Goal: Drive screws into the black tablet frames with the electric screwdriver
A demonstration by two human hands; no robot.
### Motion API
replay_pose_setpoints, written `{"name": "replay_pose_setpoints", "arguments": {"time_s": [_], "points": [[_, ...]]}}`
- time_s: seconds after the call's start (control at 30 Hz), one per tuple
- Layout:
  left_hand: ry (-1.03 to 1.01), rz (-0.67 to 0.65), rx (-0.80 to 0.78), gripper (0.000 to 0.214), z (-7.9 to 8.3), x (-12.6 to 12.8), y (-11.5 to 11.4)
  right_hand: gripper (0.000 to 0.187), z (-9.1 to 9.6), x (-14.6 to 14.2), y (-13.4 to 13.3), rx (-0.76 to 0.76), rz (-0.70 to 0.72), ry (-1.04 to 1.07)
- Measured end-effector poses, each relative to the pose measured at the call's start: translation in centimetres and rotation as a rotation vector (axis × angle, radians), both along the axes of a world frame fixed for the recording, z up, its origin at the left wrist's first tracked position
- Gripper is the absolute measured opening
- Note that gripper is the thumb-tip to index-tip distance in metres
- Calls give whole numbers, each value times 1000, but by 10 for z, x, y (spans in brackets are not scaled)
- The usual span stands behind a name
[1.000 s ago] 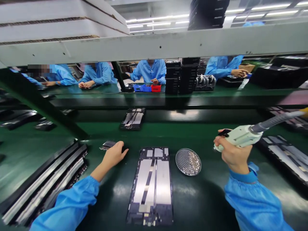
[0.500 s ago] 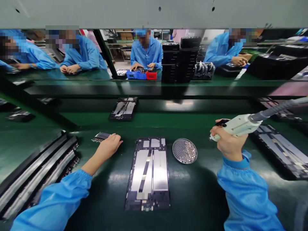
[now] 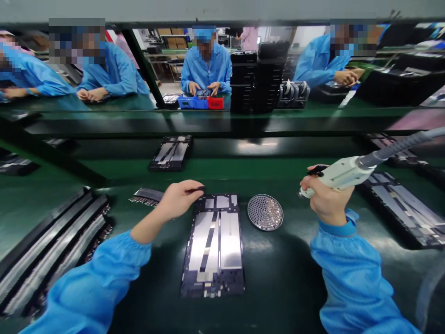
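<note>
My left hand (image 3: 179,199) pinches a small black part (image 3: 200,189) at the top left corner of an opened tablet (image 3: 215,246). The tablet lies flat in front of me, its silver plates and dark ribbon cables showing. Behind my left wrist is a short dark strip of small parts (image 3: 144,195), partly covered. My right hand (image 3: 328,199) is wrapped round a pale electric screwdriver (image 3: 344,172) with a thick grey cable (image 3: 399,149). The screwdriver is held above the bench, right of a round perforated screw tray (image 3: 265,212), its tip pointing left.
Long dark strips of parts (image 3: 52,250) lie at the left. Other opened tablets rest at the right (image 3: 403,208) and farther back (image 3: 171,153). A slanting green post (image 3: 52,157) crosses the left side. Co-workers in blue sit across the bench, near stacked black trays (image 3: 257,79).
My left hand has moved right from the dark strip to the tablet's top left corner, with a small black part in its fingertips. My right hand still holds the screwdriver.
</note>
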State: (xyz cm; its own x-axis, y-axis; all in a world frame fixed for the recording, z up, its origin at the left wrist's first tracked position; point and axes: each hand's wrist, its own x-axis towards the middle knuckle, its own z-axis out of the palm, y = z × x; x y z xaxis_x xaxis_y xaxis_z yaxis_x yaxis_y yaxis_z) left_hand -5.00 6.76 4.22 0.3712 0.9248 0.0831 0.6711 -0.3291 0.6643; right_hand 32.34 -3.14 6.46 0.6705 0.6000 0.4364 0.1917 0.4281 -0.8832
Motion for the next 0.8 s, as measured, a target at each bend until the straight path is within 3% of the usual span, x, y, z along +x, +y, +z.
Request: {"name": "replay_pose_setpoints", "arguments": {"time_s": [0.13,0.27,0.4,0.53,0.7,0.8], "points": [[-98,-135,-118,34,-20,60,0,19,-2,-1,-1,4,30,13],[-120,-214,-94,24,-43,89,1,19,-3,-2,0,33,32,22],[-72,-308,2,14,-53,93,4,19,-4,-4,1,21,38,17],[40,-451,99,16,-53,92,7,19,-5,-4,1,-7,45,7],[200,-624,203,28,-43,88,-1,20,-8,-5,1,-18,47,-5],[275,-660,234,44,-41,81,-13,20,-8,-6,-1,-42,29,-25]]}}
